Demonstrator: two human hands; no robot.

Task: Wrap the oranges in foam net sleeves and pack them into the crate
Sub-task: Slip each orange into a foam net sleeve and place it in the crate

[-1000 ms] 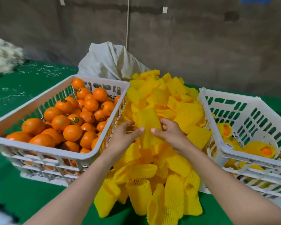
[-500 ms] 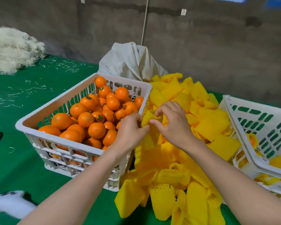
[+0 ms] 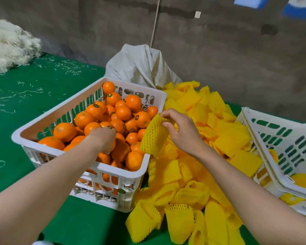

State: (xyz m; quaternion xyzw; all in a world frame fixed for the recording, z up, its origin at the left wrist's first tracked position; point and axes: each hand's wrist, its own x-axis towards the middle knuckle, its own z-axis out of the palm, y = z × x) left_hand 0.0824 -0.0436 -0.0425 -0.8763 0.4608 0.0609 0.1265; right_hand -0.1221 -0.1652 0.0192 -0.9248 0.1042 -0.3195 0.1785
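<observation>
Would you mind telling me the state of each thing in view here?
left crate: full of bare oranges.
left hand: inside it, fingers curled round an orange.
foam net sleeve: empty, hanging.
right hand: pinching the sleeve's top edge.
right crate: holds few sleeved oranges.
sleeve pile: loose, empty.
sack: gathered shut.

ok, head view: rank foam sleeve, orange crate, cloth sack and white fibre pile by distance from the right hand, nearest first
1. Foam sleeve: pinched in the right hand itself.
2. Orange crate: just left of the hand.
3. Cloth sack: behind the crate, by the wall.
4. White fibre pile: far left, at the back of the table.
</observation>
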